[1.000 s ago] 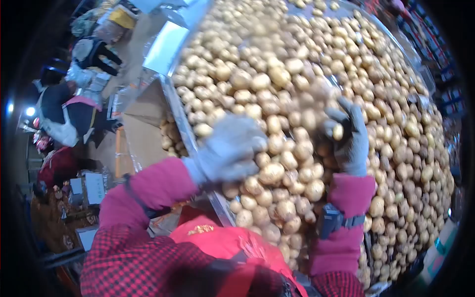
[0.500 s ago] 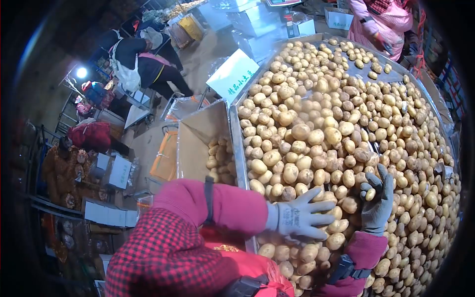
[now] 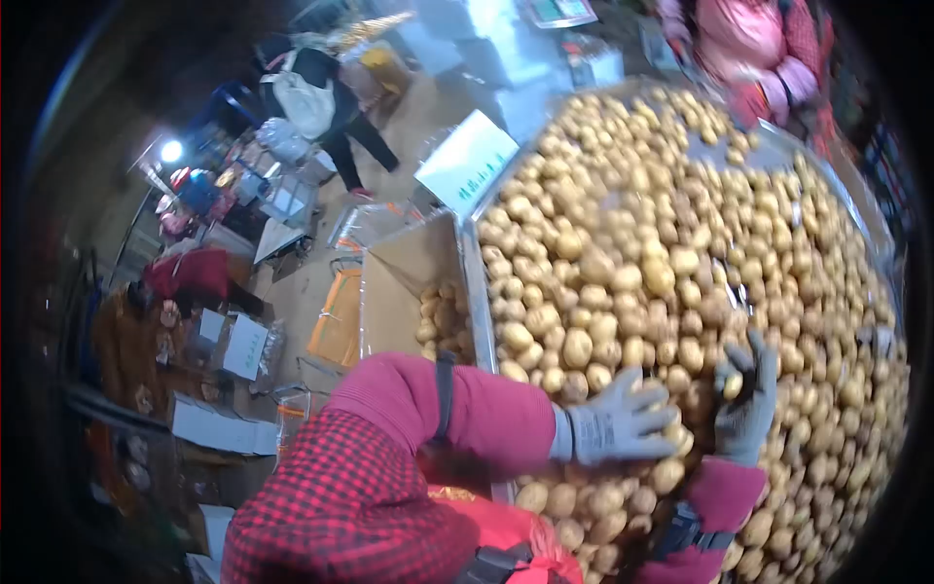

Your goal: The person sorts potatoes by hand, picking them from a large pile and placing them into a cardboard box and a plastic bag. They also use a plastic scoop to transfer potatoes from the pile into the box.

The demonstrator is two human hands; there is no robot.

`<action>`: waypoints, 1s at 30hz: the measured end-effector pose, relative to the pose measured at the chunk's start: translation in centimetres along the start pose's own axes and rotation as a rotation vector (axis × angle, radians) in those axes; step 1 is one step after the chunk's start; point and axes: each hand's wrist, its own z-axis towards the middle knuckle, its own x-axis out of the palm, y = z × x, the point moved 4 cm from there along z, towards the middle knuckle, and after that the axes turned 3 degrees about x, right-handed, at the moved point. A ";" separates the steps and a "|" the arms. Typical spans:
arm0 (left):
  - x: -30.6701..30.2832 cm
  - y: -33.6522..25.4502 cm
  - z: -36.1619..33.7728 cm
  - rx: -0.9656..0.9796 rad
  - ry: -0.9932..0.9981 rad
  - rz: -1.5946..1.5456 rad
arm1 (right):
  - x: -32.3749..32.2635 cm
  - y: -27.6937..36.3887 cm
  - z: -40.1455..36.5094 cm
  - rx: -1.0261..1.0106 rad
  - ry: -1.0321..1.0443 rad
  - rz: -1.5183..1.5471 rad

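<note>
A broad heap of potatoes (image 3: 623, 326) fills the metal-rimmed sorting table (image 3: 475, 282) in front of me. My left hand (image 3: 623, 423), in a grey glove, lies on the heap with its fingers curled over potatoes at its fingertips; how many it grips is partly hidden. To its right, my right hand (image 3: 747, 409), also gloved in grey, is raised with a small pale potato (image 3: 732, 385) between thumb and fingers. Both hands are a little blurred.
Left of the table stands an open carton (image 3: 409, 282) with potatoes inside. A white labelled box flap (image 3: 467, 161) sticks up behind it. A person in pink (image 3: 744, 44) works at the far edge. More people and boxes are at the left.
My left hand's spread fingers have drawn in around potatoes, and it has moved slightly right. The right hand still holds the small potato. The view has shifted; the far person's arm now reaches the heap.
</note>
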 end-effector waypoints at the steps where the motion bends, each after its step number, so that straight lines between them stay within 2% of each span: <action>1: -0.1 0.0 0.4 -0.012 0.065 -0.014 | 0.1 0.0 -0.1 -0.120 0.029 -0.101; 2: -0.1 0.2 0.5 -0.010 0.046 -0.039 | 1.3 0.6 -0.7 -0.112 -0.042 -0.077; 3: -0.5 0.1 0.9 0.003 0.032 -0.017 | 0.8 0.2 -0.9 -0.377 -0.020 -0.441; 5: -0.6 0.7 2.3 -0.017 0.012 -0.054 | 0.7 0.9 -0.8 0.112 -0.003 0.143; 7: -1.0 3.1 4.6 -0.146 -0.019 -0.117 | 1.0 1.0 -0.5 -0.031 0.026 0.098; 9: 1.0 7.8 6.4 -0.261 0.108 -0.038 | 0.5 1.0 -0.2 0.014 0.058 0.151; 10: 0.3 8.3 7.2 -0.193 0.005 0.051 | 0.4 0.7 0.0 0.042 0.007 0.246; 11: 0.9 9.3 7.2 -0.128 0.055 0.069 | 0.3 0.7 0.3 0.066 0.032 0.343; 12: 0.9 9.8 7.6 -0.079 0.007 0.086 | 0.4 0.9 0.2 0.028 0.028 0.255; 13: 1.4 10.8 7.9 -0.150 0.105 0.027 | 0.6 1.1 -0.2 -0.003 0.025 0.168; 15: 2.4 14.2 9.8 -0.125 0.056 0.036 | 0.6 1.1 -0.5 -0.022 0.009 0.122; 17: 4.1 15.8 11.6 -0.172 0.038 0.187 | 0.7 2.0 -0.9 -0.127 -0.006 -0.013; 19: 4.9 17.6 13.1 -0.269 0.102 0.234 | 0.4 2.4 -1.0 -0.056 -0.021 -0.039; 21: 4.2 19.2 13.8 -0.318 0.044 0.041 | 0.0 2.4 -1.1 -0.027 -0.053 0.036; 23: 2.6 20.1 13.8 -0.410 0.189 0.084 | -0.4 2.2 -0.8 -0.039 -0.077 0.002; 24: 2.4 21.1 12.7 -0.537 0.088 -0.003 | -0.5 2.0 -0.6 -0.047 -0.078 0.033; 27: 0.6 21.1 9.9 -0.531 0.088 0.055 | -0.4 1.8 -0.5 -0.095 -0.071 -0.013; 29: -0.9 16.2 8.5 -0.231 0.014 -0.030 | -0.9 1.4 0.0 -0.189 -0.034 -0.019; 30: -1.6 13.0 7.7 -0.117 0.069 -0.115 | -0.6 1.4 0.0 -0.137 -0.074 0.076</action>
